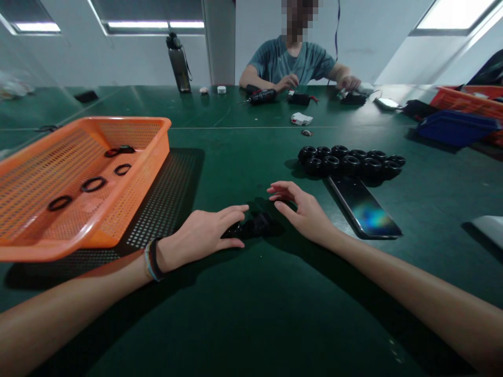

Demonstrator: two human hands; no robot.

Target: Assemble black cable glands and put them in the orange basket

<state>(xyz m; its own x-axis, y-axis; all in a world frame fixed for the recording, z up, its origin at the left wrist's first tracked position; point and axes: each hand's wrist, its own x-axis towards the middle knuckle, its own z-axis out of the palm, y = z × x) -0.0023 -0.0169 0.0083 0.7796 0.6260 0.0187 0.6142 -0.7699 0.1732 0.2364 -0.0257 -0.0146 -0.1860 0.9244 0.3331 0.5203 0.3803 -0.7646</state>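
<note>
My left hand [204, 235] rests on the green table [251, 314], its fingers and thumb closed round a small black part [253, 226] that lies in front of me. My right hand [302, 209] hovers just right of that part, fingers spread and holding nothing. A cluster of black round parts [349, 159] sits in two rows beyond my right hand. An orange mesh basket [129, 204] stands at the left with several black rings [93, 184] in it.
A dark phone [363, 206] lies face up next to the black parts. Across the table a person in a grey-green shirt [293, 60] works with small tools. A dark bottle [179, 63], a blue tray [456, 127] and an orange crate [467, 99] stand at the far side.
</note>
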